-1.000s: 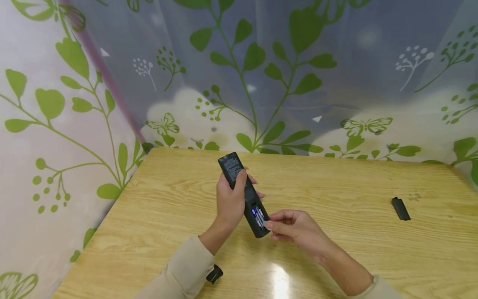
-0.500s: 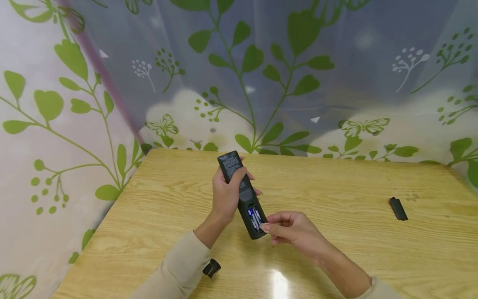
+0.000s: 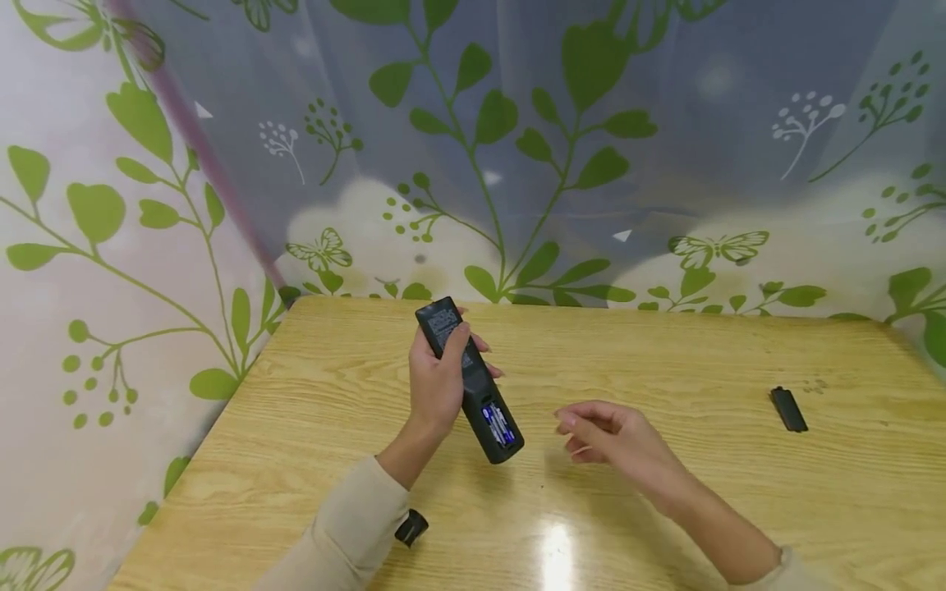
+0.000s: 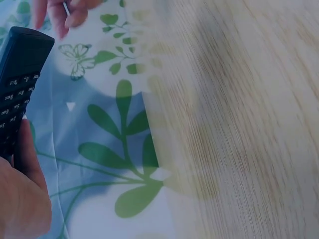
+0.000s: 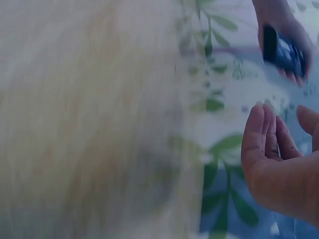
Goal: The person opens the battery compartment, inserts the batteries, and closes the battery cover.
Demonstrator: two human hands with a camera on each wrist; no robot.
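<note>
My left hand (image 3: 438, 382) grips a black remote control (image 3: 478, 377) with its back turned up, the thumb lying across the printed label. Blue-and-silver batteries (image 3: 498, 424) show side by side in the uncovered compartment at the near end. In the left wrist view the keypad side of the remote (image 4: 17, 84) faces the camera. My right hand (image 3: 621, 439) is apart from the remote, to its right, fingers loosely bent and holding nothing; the right wrist view shows that hand (image 5: 279, 154) with a gap between thumb and fingers.
The black battery cover (image 3: 789, 410) lies on the wooden table (image 3: 650, 361) at the right. A small black object (image 3: 411, 528) sits beside the left sleeve. Behind the table hangs a leaf-patterned cloth (image 3: 532, 164).
My right hand has let go of the remote's battery end and drawn back to the right. The left hand has shifted slightly left with the remote.
</note>
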